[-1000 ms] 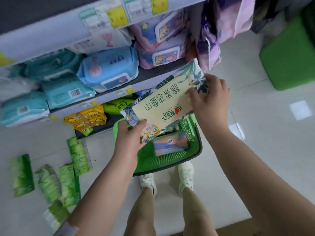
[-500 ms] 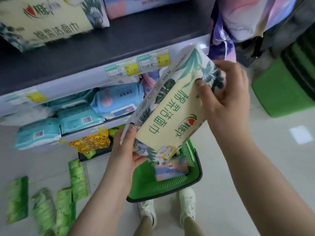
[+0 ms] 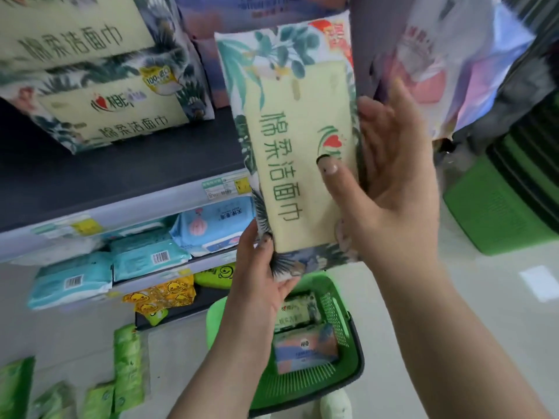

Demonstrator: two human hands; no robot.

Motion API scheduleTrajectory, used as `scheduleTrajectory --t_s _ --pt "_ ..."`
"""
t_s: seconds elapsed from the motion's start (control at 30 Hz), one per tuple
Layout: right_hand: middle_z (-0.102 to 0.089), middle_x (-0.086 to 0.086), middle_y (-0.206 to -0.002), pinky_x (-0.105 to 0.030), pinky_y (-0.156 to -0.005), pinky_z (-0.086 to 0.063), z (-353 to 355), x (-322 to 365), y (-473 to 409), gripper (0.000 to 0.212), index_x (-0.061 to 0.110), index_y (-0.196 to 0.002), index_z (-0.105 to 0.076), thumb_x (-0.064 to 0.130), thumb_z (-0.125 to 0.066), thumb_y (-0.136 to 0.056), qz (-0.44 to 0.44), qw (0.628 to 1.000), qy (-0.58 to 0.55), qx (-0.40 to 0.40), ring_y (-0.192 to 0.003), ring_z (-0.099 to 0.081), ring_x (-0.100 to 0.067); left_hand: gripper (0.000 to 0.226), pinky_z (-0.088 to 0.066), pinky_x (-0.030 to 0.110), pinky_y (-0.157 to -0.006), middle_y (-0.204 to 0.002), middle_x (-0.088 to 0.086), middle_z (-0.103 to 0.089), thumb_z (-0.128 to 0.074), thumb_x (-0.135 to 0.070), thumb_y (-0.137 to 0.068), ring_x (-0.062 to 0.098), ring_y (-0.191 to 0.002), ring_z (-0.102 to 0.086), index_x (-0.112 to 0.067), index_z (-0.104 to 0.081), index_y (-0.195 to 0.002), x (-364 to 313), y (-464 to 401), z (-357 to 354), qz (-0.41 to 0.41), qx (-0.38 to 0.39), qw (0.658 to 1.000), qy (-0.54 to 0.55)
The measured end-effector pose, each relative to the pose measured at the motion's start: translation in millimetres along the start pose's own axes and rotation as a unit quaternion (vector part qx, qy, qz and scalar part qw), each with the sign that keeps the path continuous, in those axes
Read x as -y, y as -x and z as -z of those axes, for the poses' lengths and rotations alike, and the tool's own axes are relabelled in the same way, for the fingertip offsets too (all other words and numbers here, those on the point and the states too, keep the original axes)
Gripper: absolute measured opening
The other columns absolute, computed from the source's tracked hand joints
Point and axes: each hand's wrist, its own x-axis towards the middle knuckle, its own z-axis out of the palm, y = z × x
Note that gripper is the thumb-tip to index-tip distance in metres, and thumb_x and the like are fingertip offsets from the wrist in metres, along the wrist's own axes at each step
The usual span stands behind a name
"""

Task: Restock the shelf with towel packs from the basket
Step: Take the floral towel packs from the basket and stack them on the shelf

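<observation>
Mid-restock, I'd say. One towel pack (image 3: 298, 152) is up in both hands, stood on end in front of the dark shelf (image 3: 121, 173), not yet set down. Left hand (image 3: 260, 285) pinches its bottom corner, thumb on the front; right hand (image 3: 393, 189) wraps the right edge, thumb pressed across the face, fingers behind. So both hands are closed on the pack.

Done so far, as far as I can see: two matching packs (image 3: 99, 86) sit stacked on the shelf at left, w/ bare shelf beside them where this one looks headed. Left to do: the green basket (image 3: 341, 373) on the floor below holds at least two more, a small leaf-print pack (image 3: 295, 313) and a pink/blue pack (image 3: 305, 349). Can't tell if more lie under them.

Writing: the held pack reads 棉柔洁面巾 in green down its pale yellow panel, w/ a red heart logo by the thumb and a red/orange badge at top, too blurred to read. Stacked packs show the same 棉柔洁面巾, the heart logo w/ a brand word I can't make out, and a "100%" sticker. Price tags (image 3: 227, 186) on the shelf edge are illegible. Lower shelves hold teal wipes (image 3: 148, 258) w/ barcodes, a blue pack w/ a flamingo-ish print, and yellow duck packs (image 3: 160, 297). Green packs (image 3: 127, 364) lie on the floor at left.
</observation>
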Motion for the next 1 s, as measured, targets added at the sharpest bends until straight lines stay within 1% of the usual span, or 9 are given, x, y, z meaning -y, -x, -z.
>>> scheduleTrajectory --t_s 0.07,0.13,0.2,0.33,0.47,0.6,0.67,0.8,1.0 --pt "-0.045 -0.012 -0.134 -0.036 -0.109 -0.037 -8.9 -1.5 -8.9 0.082 -0.001 -0.142 -0.023 0.025 -0.064 -0.076 -0.001 0.999 0.042 -0.003 -0.128 -0.044 -0.017 0.06 -0.048 0.033 -0.084 -0.11 -0.002 -0.066 -0.048 -0.037 -0.066 0.017 -0.094 -0.065 -0.028 -0.048 -0.125 -4.6 -8.6 -7.3 -0.004 0.004 1.0 0.003" --pt "-0.043 -0.011 -0.139 -0.039 -0.109 -0.036 -14.6 -1.0 -20.6 0.08 0.0 -0.142 -0.027 0.026 -0.065 -0.076 0.017 0.995 0.102 0.01 -0.132 -0.041 -0.019 0.065 -0.047 0.032 -0.089 -0.114 -0.002 -0.066 -0.065 -0.037 -0.069 0.016 -0.096 -0.066 -0.025 -0.047 -0.13 -11.1 -14.4 -14.6 -0.009 0.016 1.0 0.016" --pt "-0.044 -0.009 -0.138 -0.039 -0.108 -0.037 -17.1 0.9 -32.8 0.077 0.0 -0.141 -0.03 0.022 -0.066 -0.077 0.034 0.989 0.143 0.019 -0.131 -0.042 -0.02 0.077 -0.045 0.035 -0.094 -0.123 0.003 -0.063 -0.057 -0.044 -0.062 0.019 -0.102 -0.064 -0.022 -0.044 -0.135 -16.1 -19.6 -20.9 0.004 0.014 0.998 0.058" --pt "-0.057 0.001 -0.125 -0.027 -0.1 -0.044 -12.5 9.4 -55.8 0.065 0.01 -0.135 -0.045 0.026 -0.063 -0.075 0.009 0.98 0.196 0.032 -0.115 -0.054 -0.01 0.067 -0.045 0.033 -0.094 -0.121 -0.001 -0.063 -0.064 -0.038 -0.071 0.017 -0.106 -0.062 -0.023 -0.044 -0.133 -21.2 -30.5 -29.0 -0.015 0.041 0.996 0.082" --pt "-0.058 0.005 -0.122 -0.018 -0.095 -0.044 0.0 11.9 -70.5 0.058 0.025 -0.13 -0.053 0.026 -0.07 -0.075 -0.027 0.978 0.197 0.064 -0.107 -0.054 0.001 0.069 -0.044 0.035 -0.097 -0.123 -0.001 -0.064 -0.052 -0.044 -0.067 0.017 -0.107 -0.063 -0.027 -0.045 -0.134 -17.8 -36.8 -37.5 -0.005 0.057 0.992 0.109" --pt "-0.063 0.004 -0.119 -0.04 -0.093 -0.05 11.0 7.9 -79.4 0.058 0.03 -0.121 -0.053 0.035 -0.07 -0.066 -0.084 0.98 0.122 0.133 -0.108 -0.06 -0.012 0.058 -0.044 0.036 -0.099 -0.112 -0.002 -0.069 -0.053 -0.043 -0.068 0.018 -0.11 -0.062 -0.028 -0.052 -0.125 -13.7 -37.8 -43.3 -0.009 0.073 0.987 0.141" --pt "-0.063 0.007 -0.117 -0.043 -0.091 -0.051 16.3 5.6 -81.2 0.064 0.027 -0.119 -0.053 0.045 -0.072 -0.06 -0.119 0.975 0.122 0.146 -0.107 -0.062 -0.014 0.053 -0.046 0.036 -0.097 -0.109 -0.002 -0.07 -0.057 -0.041 -0.066 0.019 -0.109 -0.063 -0.029 -0.055 -0.118 -12.2 -38.9 -42.9 -0.007 0.078 0.986 0.149" --pt "-0.064 0.006 -0.115 -0.044 -0.089 -0.052 27.3 2.9 -76.8 0.07 0.031 -0.117 -0.054 0.052 -0.075 -0.053 -0.133 0.969 0.098 0.182 -0.105 -0.063 -0.015 0.098 -0.052 0.03 -0.089 -0.116 0.0 -0.068 -0.088 -0.049 -0.03 0.017 -0.105 -0.065 -0.027 -0.054 -0.119 -5.2 -37.8 -44.7 -0.008 0.104 0.982 0.16" --pt "-0.063 -0.001 -0.117 -0.048 -0.085 -0.054 37.8 0.4 -75.9 0.087 0.029 -0.124 -0.045 0.057 -0.08 -0.049 -0.139 0.965 0.037 0.218 -0.104 -0.065 -0.021 0.109 -0.052 0.029 -0.09 -0.119 0.0 -0.066 -0.086 -0.054 -0.03 0.016 -0.107 -0.064 -0.026 -0.049 -0.13 1.1 -40.8 -52.4 -0.035 0.127 0.979 0.157"
